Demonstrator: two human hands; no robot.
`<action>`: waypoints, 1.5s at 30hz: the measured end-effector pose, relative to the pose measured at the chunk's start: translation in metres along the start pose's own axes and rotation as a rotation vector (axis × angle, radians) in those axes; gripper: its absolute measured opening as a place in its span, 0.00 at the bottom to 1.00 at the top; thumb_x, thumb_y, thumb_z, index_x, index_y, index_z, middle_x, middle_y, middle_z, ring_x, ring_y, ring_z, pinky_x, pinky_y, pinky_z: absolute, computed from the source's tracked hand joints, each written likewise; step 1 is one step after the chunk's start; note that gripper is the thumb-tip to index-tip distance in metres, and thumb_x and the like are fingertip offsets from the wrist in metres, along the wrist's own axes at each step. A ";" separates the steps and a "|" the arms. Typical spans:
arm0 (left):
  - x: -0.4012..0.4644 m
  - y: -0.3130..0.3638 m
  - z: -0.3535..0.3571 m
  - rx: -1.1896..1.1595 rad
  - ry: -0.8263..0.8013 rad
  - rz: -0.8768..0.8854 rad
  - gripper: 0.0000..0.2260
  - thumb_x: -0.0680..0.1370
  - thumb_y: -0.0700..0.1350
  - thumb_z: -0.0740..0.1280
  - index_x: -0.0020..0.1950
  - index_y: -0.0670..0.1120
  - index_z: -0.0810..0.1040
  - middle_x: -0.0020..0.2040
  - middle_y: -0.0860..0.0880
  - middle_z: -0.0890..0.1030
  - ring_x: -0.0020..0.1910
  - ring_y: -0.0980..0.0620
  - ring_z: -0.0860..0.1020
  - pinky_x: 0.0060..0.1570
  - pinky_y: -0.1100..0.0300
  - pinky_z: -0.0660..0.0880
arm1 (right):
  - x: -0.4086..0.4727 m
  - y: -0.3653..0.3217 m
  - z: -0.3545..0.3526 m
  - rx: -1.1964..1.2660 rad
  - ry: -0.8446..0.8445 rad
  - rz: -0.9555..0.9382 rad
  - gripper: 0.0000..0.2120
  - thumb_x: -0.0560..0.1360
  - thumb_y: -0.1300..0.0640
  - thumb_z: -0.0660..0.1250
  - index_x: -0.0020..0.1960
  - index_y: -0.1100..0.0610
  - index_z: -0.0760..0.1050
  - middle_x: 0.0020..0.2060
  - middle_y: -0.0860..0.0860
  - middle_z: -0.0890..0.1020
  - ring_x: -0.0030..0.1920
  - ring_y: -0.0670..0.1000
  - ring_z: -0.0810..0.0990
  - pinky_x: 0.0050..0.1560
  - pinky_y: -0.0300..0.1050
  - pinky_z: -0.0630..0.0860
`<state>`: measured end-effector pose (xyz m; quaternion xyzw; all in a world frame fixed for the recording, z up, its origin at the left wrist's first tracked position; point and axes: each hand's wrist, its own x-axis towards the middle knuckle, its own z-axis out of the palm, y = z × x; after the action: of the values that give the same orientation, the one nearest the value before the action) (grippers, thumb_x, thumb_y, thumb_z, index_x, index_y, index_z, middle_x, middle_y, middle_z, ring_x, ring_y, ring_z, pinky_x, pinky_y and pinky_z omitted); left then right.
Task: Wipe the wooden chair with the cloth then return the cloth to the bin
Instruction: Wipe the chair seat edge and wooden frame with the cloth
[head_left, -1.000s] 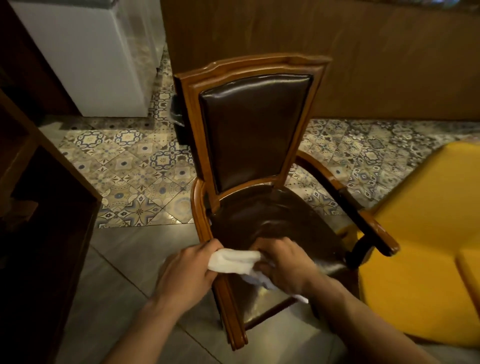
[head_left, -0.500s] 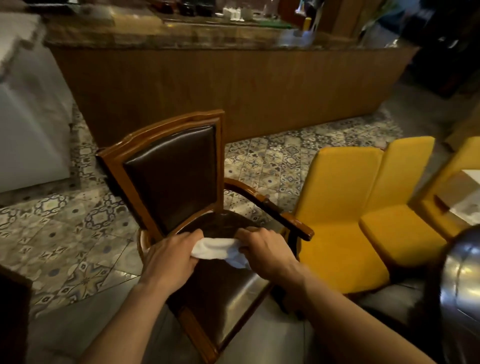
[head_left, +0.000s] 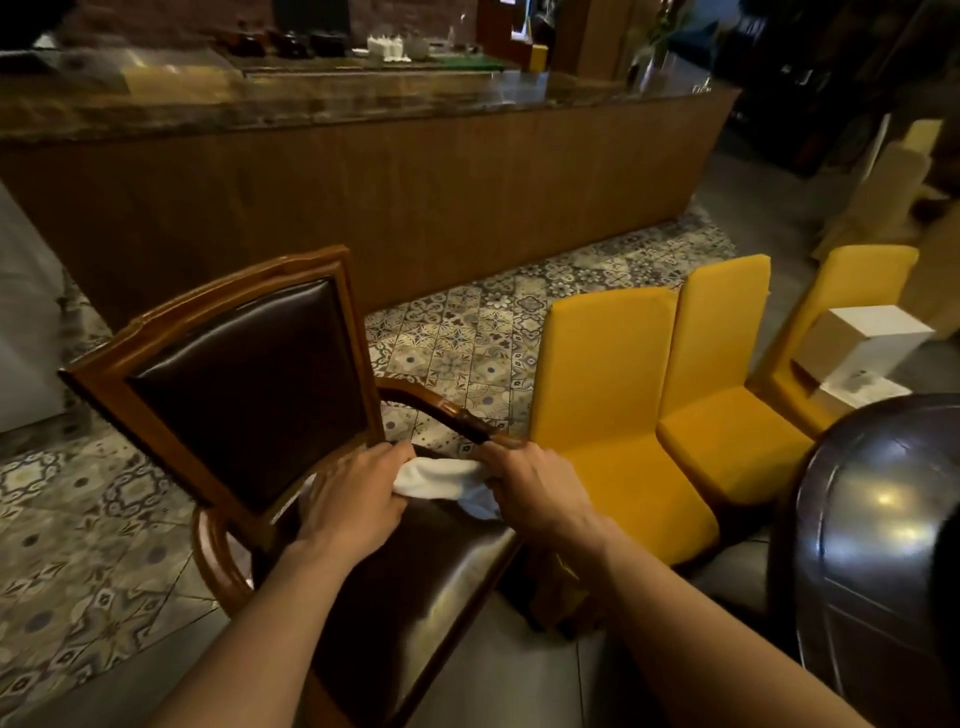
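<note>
- My left hand (head_left: 353, 506) and my right hand (head_left: 537, 491) are both closed on one white cloth (head_left: 441, 478), each pinching an end, with the cloth stretched between them.
- The cloth's long axis runs left to right, level with my knuckles; a loose fold hangs down near my right hand.
- The cloth is above the back of the dark seat of the wooden chair (head_left: 234, 374), near the backrest. I cannot tell whether it touches the seat.
- The chair's backrest stands to the left of my hands; one armrest curves just beyond my right hand.
- No bin is clearly in view. I judge that I must find it before I can return the cloth.
- Yellow chairs (head_left: 613, 395) stand to my right, clear of my hands.
</note>
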<state>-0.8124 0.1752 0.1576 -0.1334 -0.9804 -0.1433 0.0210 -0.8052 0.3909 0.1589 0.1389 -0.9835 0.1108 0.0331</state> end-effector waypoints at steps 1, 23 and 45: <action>0.006 0.010 0.005 0.001 -0.005 -0.004 0.21 0.74 0.47 0.74 0.62 0.60 0.71 0.56 0.58 0.81 0.56 0.49 0.81 0.51 0.48 0.80 | 0.000 0.012 0.000 0.007 -0.003 0.000 0.16 0.75 0.57 0.68 0.61 0.48 0.75 0.55 0.50 0.82 0.48 0.56 0.83 0.40 0.50 0.78; 0.138 0.081 0.140 -0.092 -0.092 -0.102 0.18 0.74 0.49 0.73 0.59 0.58 0.69 0.55 0.56 0.81 0.54 0.52 0.83 0.46 0.53 0.78 | 0.081 0.194 0.050 -0.008 -0.191 -0.038 0.05 0.79 0.55 0.64 0.54 0.50 0.75 0.47 0.51 0.80 0.41 0.57 0.80 0.34 0.45 0.65; 0.218 0.062 0.324 -0.213 -0.133 -0.221 0.52 0.68 0.44 0.78 0.82 0.58 0.47 0.81 0.54 0.56 0.74 0.46 0.67 0.65 0.50 0.72 | 0.206 0.278 0.199 0.125 -0.407 -0.220 0.24 0.74 0.45 0.53 0.65 0.47 0.77 0.52 0.51 0.79 0.49 0.58 0.81 0.40 0.53 0.79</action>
<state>-1.0073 0.3810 -0.1188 -0.0352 -0.9677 -0.2386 -0.0740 -1.0873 0.5514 -0.0732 0.2663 -0.9402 0.1371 -0.1624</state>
